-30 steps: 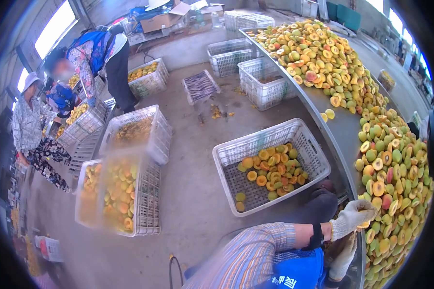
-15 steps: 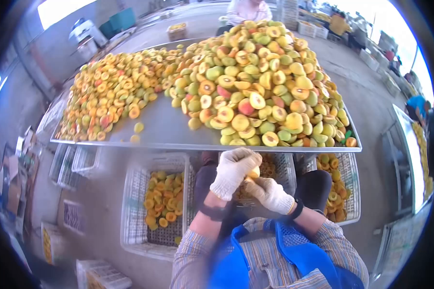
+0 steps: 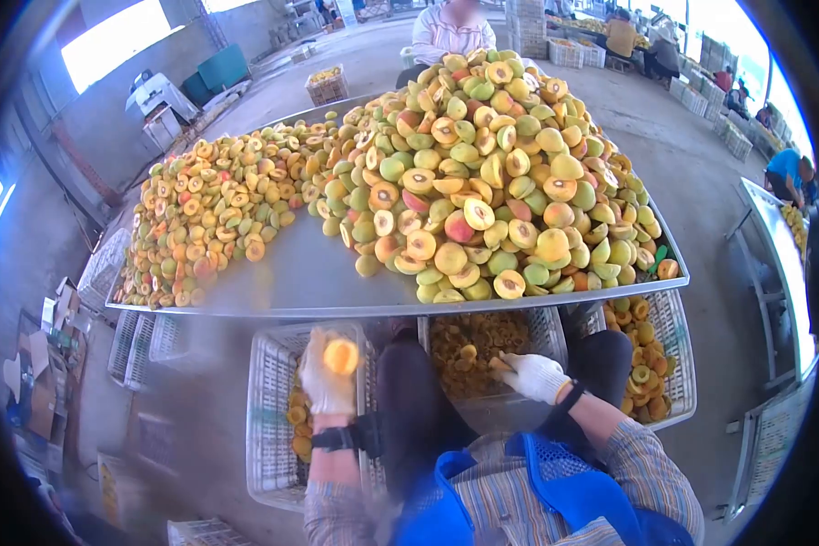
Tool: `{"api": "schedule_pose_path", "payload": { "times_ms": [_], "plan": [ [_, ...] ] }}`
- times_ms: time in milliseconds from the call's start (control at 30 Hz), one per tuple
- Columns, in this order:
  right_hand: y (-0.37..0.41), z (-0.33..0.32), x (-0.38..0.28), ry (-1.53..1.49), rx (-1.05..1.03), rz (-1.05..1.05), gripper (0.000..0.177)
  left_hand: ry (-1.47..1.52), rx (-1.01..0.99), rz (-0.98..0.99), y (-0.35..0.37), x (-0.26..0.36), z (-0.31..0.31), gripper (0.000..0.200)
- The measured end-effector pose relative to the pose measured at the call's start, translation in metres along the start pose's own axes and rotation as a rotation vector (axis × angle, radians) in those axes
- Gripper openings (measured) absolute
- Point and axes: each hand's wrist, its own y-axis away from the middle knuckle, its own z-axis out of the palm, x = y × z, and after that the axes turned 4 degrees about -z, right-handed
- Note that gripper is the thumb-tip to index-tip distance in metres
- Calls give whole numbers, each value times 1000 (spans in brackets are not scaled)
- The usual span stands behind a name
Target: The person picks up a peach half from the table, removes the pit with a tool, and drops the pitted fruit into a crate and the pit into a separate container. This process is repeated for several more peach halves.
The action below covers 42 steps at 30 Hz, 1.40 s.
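Note:
My left hand (image 3: 328, 375), in a pale glove and slightly blurred, is over the white crate (image 3: 262, 437) at the left. A yellow-orange fruit half (image 3: 340, 357) shows at its fingers. My gloved right hand (image 3: 531, 377) is closed around a small brownish object (image 3: 500, 364), too small to name, above the middle crate (image 3: 550, 338). That crate holds small brown and yellow pieces (image 3: 469, 355). Beyond both hands, a large heap of halved fruit (image 3: 482, 182) lies on the metal table (image 3: 309, 264).
Another crate (image 3: 682, 364) with fruit halves stands at the right. A green object (image 3: 659, 258) lies at the table's right side. Across the table sits a person (image 3: 453, 33). More people and crates are at the upper right; cardboard boxes (image 3: 41, 382) lie at the far left.
My hands, close together before, are now apart. The left has moved left over the left crate with a fruit half; the right has stayed near the middle crate. The view has shifted slightly.

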Motion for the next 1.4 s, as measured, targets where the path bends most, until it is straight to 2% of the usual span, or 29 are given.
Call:
{"api": "schedule_pose_path", "payload": {
  "times_ms": [33, 100, 133, 200, 267, 367, 400, 467, 533, 600, 667, 700, 733, 800, 867, 900, 933, 1000, 1033, 1067, 1133, 1267, 1333, 1400],
  "plan": [
    [-2, 1, 3, -8, 3, -7, 53, -260, 57, 111, -8, 8, -25, 28],
    [0, 8, 6, -174, 80, 157, 58, -881, 184, 240, -8, 24, -40, 37],
    [3, 16, 11, -180, 80, 157, 58, -887, 184, 241, -8, 25, -31, 37],
    [-1, 35, 19, -18, -97, 56, 62, -1582, 274, 773, -25, 23, 11, 42],
    [2, 45, 20, -30, -41, -21, 61, -1568, 90, 812, -44, 14, 54, 44],
    [8, 41, 8, -45, -55, -13, 58, -1580, -180, 902, -81, -9, 118, 51],
    [10, 35, -3, 1, -81, -1, 58, -1620, -255, 871, -92, -14, 140, 54],
    [10, 39, -1, 47, -107, 25, 58, -1590, -363, 929, -122, -37, 168, 60],
    [7, 49, 5, 41, -148, -47, 57, -1768, -544, 617, -133, -49, 185, 68],
    [6, 43, 2, 5, -152, -45, 59, -1804, -530, 624, -117, -48, 190, 67],
    [4, 37, -1, -38, -159, -12, 63, -2059, -468, 582, -95, -38, 194, 48],
    [3, 39, 2, -36, -147, -11, 63, -2057, -436, 651, -96, -42, 181, 40],
    [-1, 43, 7, -57, -110, -58, 65, -2054, -437, 669, -93, -36, 177, 40],
    [-2, 26, -2, -70, -58, -109, 67, -1934, -293, 439, -89, -22, 168, 46],
    [-3, -34, -43, -162, -50, 115, 69, -1552, -133, 561, -107, -32, 132, 44],
    [-3, -43, -48, -181, -6, 124, 62, -1235, -141, 387, -91, -25, 132, 40],
    [-2, -52, -53, -180, 1, 124, 62, -1234, -145, 393, -86, -28, 128, 40],
    [3, -68, -65, -608, 79, 155, 55, -275, -372, 137, -71, -41, 113, 37],
    [3, -73, -74, -655, 117, 169, 54, -87, -434, 33, -49, -40, 115, 38],
    [4, -79, -82, -608, 115, 162, 57, -20, -467, 2, -28, -43, 118, 28],
    [4, -74, -87, -525, 204, 78, 56, 223, -459, -195, 0, -51, 118, 27],
    [9, -66, -92, -415, 328, -8, 54, 189, -349, -262, 45, -62, 122, 35],
    [12, -68, -96, -270, 339, -22, 53, 124, -538, -258, 53, -67, 118, 37],
    [15, -65, -95, -263, 379, -54, 53, 126, -505, -279, 65, -67, 121, 38]
  ]
}}
